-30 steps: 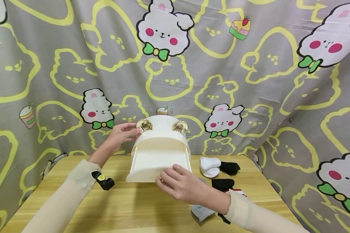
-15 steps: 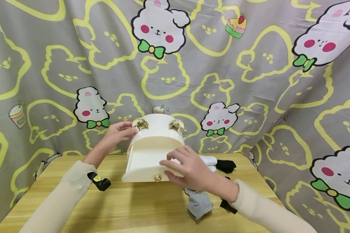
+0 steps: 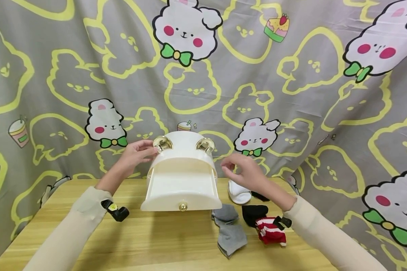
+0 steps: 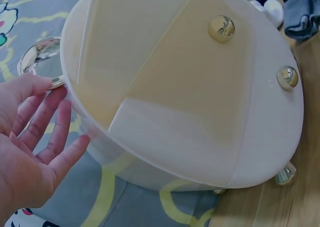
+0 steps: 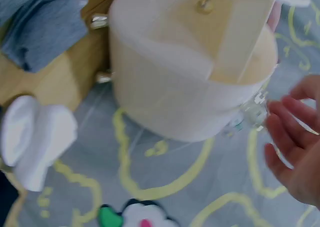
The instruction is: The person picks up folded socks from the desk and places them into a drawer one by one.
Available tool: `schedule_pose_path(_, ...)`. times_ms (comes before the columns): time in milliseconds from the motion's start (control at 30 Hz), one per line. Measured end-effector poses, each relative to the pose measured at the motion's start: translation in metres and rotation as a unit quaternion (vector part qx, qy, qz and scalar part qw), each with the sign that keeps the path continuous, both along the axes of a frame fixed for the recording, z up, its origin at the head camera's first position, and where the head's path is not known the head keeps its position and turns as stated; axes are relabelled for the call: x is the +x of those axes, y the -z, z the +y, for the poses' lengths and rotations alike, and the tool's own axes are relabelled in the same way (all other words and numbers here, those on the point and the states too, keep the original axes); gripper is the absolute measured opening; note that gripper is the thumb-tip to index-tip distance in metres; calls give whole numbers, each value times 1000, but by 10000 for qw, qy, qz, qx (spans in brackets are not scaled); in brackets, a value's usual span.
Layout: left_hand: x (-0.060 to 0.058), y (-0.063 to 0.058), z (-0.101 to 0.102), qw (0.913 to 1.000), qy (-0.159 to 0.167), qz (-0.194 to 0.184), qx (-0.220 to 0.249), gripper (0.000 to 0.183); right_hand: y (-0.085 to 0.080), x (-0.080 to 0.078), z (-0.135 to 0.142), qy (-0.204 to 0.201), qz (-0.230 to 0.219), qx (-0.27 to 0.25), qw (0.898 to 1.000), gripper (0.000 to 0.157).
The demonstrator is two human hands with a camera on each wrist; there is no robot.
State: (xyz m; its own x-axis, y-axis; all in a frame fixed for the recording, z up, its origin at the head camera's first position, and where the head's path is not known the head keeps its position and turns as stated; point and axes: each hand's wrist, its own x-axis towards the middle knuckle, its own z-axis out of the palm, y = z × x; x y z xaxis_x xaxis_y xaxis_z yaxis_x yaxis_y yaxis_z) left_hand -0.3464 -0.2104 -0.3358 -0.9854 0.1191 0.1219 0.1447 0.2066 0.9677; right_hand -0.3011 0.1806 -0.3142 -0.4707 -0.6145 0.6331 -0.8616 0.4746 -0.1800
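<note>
A cream-white plastic drawer box (image 3: 186, 145) with two round gold ears stands on the table, its upper drawer (image 3: 181, 201) pulled out. The drawer's front carries a gold knob (image 3: 183, 206), and a second gold knob (image 4: 287, 78) shows lower down in the left wrist view. My left hand (image 3: 134, 154) pinches the rim of the left gold ear (image 4: 42, 54) between thumb and index finger, the other fingers spread beside the box. Off the box's right side, my right hand (image 3: 245, 171) hangs in the air with loosely bent fingers, holding nothing, near the right gold ear (image 3: 205, 145).
Right of the box lie grey socks (image 3: 230, 229), a black sock (image 3: 254, 214), a red-and-white striped sock (image 3: 271, 230) and a white sock (image 3: 239, 192). A patterned curtain (image 3: 203, 98) hangs right behind the wooden table (image 3: 122, 241).
My right hand has left the drawer front, crossed over it and moved right and up beside the box. The knob and socks are uncovered. My left hand stays at the left ear.
</note>
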Motion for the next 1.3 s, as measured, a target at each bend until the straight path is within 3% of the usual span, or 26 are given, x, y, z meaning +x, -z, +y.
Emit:
schedule_pose_path(167,0,1,-1,10000,40,11,73,57,14,-17,17,196,-1597,369,9863,6)
schedule_pose_path(367,0,2,-1,9999,55,12,112,54,29,-41,31,-23,-2699,528,9614,13)
schedule_pose_path(600,0,2,-2,9999,56,-36,112,52,52,-56,38,-179,-4141,1029,9042,26)
schedule_pose_path(767,-1,2,-1,9999,56,-30,81,55,73,-61,40,-256,-4635,1300,8762,34)
schedule_pose_path(1033,-1,3,-2,9999,110,5,92,54,101,-64,40,-304,-5102,1481,8467,42)
schedule_pose_path(1133,-1,3,-2,9999,128,-16,99,55,106,-63,39,-371,-5158,1509,8425,41)
schedule_pose_path(1300,-2,2,-1,10000,88,-26,19,57,110,-61,36,-390,-4994,1660,8494,39)
